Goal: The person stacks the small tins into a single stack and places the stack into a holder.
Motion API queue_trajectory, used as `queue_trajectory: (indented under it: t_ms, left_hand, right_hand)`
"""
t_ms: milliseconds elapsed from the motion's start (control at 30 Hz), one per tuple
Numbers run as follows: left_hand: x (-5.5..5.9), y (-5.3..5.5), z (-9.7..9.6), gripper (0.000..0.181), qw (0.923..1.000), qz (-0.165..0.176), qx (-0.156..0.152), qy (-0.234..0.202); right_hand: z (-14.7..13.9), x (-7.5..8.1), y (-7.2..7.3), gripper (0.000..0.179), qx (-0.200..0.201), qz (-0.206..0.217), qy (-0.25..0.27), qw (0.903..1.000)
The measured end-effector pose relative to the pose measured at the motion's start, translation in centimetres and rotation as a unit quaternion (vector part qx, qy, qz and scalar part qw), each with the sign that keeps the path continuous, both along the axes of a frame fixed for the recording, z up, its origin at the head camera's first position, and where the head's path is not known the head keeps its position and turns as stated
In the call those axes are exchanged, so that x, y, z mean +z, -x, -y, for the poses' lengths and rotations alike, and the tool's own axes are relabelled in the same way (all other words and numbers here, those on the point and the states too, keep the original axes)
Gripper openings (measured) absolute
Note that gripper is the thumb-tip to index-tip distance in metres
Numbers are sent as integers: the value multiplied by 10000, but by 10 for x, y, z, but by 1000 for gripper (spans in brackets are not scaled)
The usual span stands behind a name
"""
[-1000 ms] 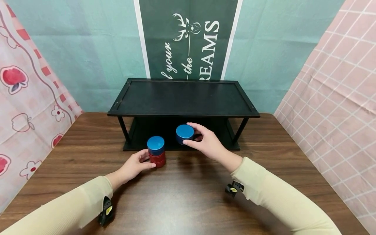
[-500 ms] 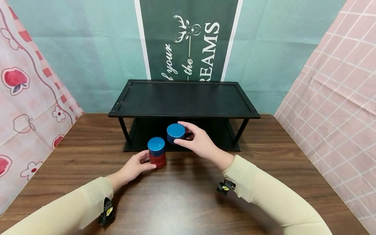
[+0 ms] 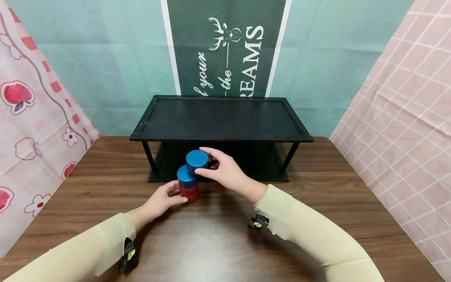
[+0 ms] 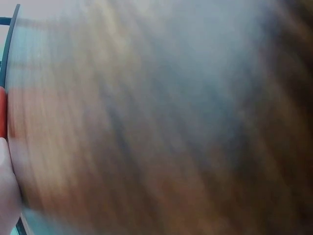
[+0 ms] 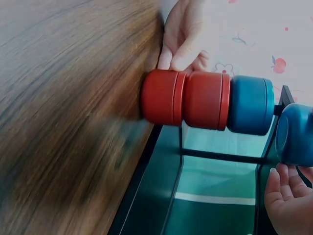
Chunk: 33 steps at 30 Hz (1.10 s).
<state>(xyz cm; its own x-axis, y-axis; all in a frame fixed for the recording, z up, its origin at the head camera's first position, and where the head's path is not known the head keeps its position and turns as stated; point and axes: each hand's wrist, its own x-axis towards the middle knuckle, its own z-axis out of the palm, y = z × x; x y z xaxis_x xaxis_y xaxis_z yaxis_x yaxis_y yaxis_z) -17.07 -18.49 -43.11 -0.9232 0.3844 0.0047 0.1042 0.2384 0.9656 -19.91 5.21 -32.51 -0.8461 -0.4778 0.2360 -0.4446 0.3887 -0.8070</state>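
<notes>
Two round red jars (image 5: 203, 100) are stacked on the wooden table (image 3: 197, 243), with a blue jar (image 3: 185, 178) on top of them. My left hand (image 3: 162, 199) holds the red part of the stack from the left, low near the table. Just above and right of the stack, my right hand (image 3: 223, 168) grips a second blue jar (image 3: 197, 158) between thumb and fingers. In the right wrist view this held jar (image 5: 295, 134) is tilted, its edge close beside the top of the stacked blue jar (image 5: 250, 105). The left wrist view catches only slivers of hand and red jar.
A black two-tier shelf (image 3: 222, 117) stands behind the stack, its lower board (image 3: 260, 172) near the held jar. Patterned cloth hangs at the left (image 3: 42, 98), a green-blue cloth (image 3: 123, 70) behind, and a pink checked cloth (image 3: 398, 117) at the right.
My right hand has carried the blue jar leftward, from in front of the shelf to over the stack's right edge. My left hand and the stack have stayed in place.
</notes>
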Motion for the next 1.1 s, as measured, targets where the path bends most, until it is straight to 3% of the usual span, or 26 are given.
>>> queue_trajectory:
  t_ms: [600,833,1100]
  left_hand:
    - [-1,0,1,57,10000,-68,40,59]
    - [1,0,0,57,9998,-174,34,66]
    - [-2,0,-1,56,9998,-159,100,89]
  right_hand:
    - [23,-6,-2,60,302,-130,-196,9993]
    - [24,-8,-2,63,182,-176,-252,9994]
    - [23,-11,-3,74,257,40,-447,9987]
